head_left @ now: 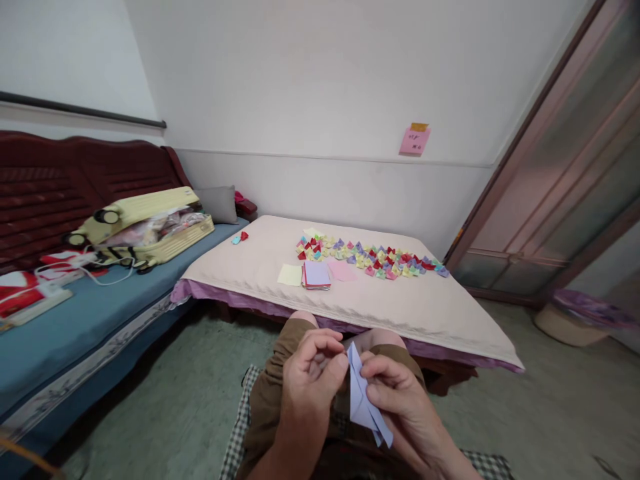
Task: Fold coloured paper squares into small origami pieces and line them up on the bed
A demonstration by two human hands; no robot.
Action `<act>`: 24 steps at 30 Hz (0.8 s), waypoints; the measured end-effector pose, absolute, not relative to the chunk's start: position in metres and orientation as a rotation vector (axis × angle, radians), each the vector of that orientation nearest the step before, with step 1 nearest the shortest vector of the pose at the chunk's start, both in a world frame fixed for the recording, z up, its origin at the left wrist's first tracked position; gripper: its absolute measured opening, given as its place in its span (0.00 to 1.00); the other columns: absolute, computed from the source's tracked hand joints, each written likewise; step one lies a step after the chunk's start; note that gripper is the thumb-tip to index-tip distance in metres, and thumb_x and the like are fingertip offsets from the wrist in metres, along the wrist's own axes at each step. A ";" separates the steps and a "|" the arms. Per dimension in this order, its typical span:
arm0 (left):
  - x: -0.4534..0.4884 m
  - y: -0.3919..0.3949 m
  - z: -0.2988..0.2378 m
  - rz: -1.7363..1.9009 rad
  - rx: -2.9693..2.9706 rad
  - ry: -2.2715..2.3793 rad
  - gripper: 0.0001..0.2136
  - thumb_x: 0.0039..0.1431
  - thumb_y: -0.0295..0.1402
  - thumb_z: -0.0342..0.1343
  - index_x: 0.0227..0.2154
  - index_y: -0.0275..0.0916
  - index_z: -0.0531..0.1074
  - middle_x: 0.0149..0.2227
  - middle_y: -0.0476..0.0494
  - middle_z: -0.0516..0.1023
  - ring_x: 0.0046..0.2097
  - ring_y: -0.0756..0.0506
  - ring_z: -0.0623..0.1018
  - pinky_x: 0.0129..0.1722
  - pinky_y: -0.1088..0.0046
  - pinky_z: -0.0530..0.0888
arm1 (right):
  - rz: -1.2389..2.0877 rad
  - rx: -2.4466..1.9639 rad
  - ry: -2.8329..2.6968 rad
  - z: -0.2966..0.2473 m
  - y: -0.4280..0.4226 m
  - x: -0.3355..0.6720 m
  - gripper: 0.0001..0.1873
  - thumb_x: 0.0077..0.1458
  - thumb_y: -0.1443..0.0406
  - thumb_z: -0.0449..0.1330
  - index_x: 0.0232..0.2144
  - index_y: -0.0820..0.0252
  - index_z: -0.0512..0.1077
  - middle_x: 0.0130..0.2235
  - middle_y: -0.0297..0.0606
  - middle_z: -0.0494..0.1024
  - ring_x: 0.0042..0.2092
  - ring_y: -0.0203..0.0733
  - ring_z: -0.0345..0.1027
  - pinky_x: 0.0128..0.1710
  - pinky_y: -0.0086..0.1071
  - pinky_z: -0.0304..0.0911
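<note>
A lavender sheet of origami paper (361, 397), folded into a narrow pointed shape with loose flaps at its lower end, is held above my lap. My right hand (400, 393) grips it along the right side between thumb and fingers. At its upper left edge, my left hand (315, 373) has its fingers curled and its thumb against the paper near the tip. A stack of square paper (317, 275) with a lavender sheet on top lies on the cloth-covered table, between a pale yellow sheet (290, 275) and a pink sheet (342, 270).
Many small folded paper pieces (370, 257) in mixed colours spread across the table (240, 273). Two more lie at its left corner. An open yellow suitcase (155, 230) rests on the blue bench at left. A bin (575, 320) stands at right.
</note>
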State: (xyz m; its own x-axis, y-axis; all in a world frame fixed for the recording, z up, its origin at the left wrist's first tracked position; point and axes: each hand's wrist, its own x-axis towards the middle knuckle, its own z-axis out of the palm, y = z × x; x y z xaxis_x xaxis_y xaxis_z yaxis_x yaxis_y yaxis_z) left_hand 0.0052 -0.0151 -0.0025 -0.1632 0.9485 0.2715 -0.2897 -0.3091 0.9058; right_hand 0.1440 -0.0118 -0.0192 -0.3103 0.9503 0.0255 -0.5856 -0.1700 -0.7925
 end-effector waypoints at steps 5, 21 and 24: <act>0.004 -0.016 0.001 1.628 1.124 0.912 0.01 0.48 0.28 0.60 0.25 0.37 0.74 0.38 0.43 0.74 0.40 0.46 0.74 0.37 0.74 0.71 | 1.749 -0.578 -0.878 -0.019 -0.011 0.144 0.11 0.34 0.67 0.75 0.25 0.57 0.80 0.32 0.33 0.73 0.34 0.36 0.68 0.33 0.28 0.64; 0.012 -0.023 -0.007 1.793 1.527 1.269 0.06 0.50 0.22 0.56 0.26 0.39 0.73 0.38 0.45 0.76 0.41 0.47 0.76 0.39 0.75 0.71 | 1.751 -0.604 -0.842 -0.024 -0.012 0.141 0.12 0.33 0.67 0.75 0.25 0.57 0.80 0.34 0.33 0.74 0.32 0.36 0.68 0.32 0.28 0.66; 0.012 -0.023 -0.005 1.807 1.579 1.321 0.07 0.49 0.21 0.56 0.26 0.39 0.74 0.38 0.45 0.75 0.39 0.49 0.77 0.36 0.77 0.71 | 1.748 -0.592 -0.829 -0.023 -0.011 0.140 0.11 0.33 0.67 0.75 0.24 0.57 0.80 0.34 0.33 0.74 0.34 0.36 0.68 0.33 0.28 0.66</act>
